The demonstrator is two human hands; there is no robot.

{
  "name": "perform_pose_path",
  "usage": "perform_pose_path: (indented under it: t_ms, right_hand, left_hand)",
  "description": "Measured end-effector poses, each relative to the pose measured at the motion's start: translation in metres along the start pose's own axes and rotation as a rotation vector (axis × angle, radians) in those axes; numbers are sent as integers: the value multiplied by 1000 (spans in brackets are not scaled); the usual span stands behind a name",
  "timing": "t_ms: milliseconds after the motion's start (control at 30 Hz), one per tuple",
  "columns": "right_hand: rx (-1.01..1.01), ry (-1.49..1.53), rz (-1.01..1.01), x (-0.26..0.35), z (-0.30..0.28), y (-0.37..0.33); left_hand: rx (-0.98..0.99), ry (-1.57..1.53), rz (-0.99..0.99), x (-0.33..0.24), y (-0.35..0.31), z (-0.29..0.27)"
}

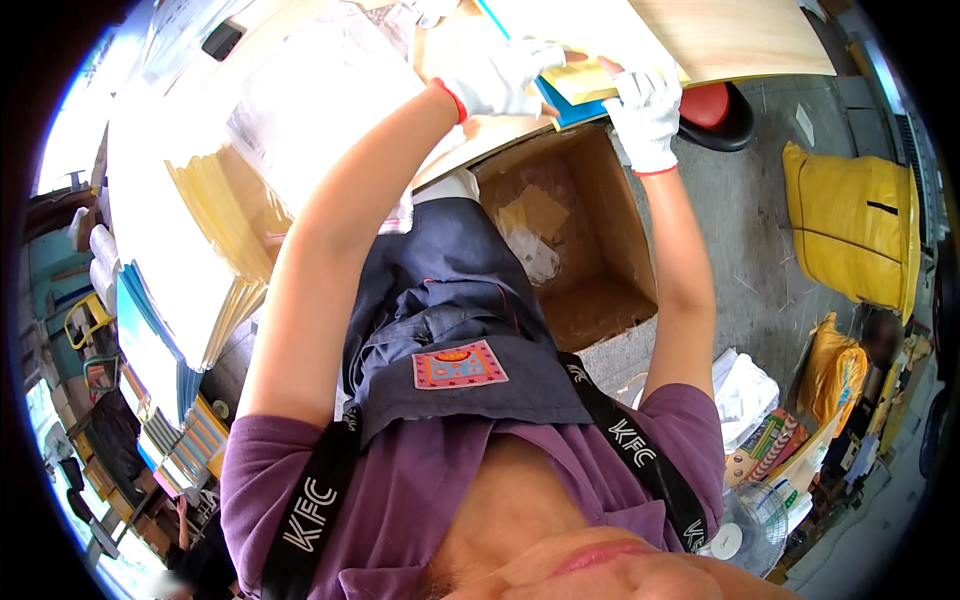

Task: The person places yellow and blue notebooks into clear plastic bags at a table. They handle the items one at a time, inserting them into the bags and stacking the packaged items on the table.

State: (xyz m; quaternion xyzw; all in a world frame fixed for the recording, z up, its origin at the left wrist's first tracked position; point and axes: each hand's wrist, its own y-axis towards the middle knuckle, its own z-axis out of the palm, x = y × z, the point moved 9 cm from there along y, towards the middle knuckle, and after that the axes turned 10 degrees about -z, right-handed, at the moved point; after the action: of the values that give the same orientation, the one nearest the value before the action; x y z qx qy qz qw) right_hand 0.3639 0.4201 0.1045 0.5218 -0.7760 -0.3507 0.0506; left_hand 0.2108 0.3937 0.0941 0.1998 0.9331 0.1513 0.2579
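Both my hands wear white knit gloves with red cuffs and bare fingertips. They work over a stack of yellow sheets (590,82) at the table's near edge. A blue sheet (572,112) shows under the yellow ones. My left hand (505,80) lies at the stack's left corner, its fingers apart and stretched over the edge. At the near right corner my right hand (645,108) has its fingers bent around the yellow sheets. A pale, brightly lit sheet covers the top of the stack.
Below the table edge stands an open cardboard box (600,250) with paper scraps. Clear plastic film (310,100) and bundled yellow sheets (215,210) lie left. A red and black stool (712,108), a yellow wrapped bundle (850,225) and a fan (750,525) are to the right.
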Motion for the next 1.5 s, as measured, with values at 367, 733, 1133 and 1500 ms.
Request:
perform_pose_path:
  t_ms: [367, 733, 1133, 1500]
  right_hand:
    - [-452, 1626, 1285, -52, 35, -73]
    - [-189, 1630, 1123, -67, 123, -89]
    - [-483, 1796, 1214, 22, -49, -25]
    - [152, 2119, 1331, 203, -50, -51]
  left_hand:
    - [22, 52, -578, 14, 11, 0]
    - [-348, -6, -523, -52, -174, -75]
    - [87, 496, -956, 69, -304, -118]
    - [-386, 90, -1120, 118, -373, -148]
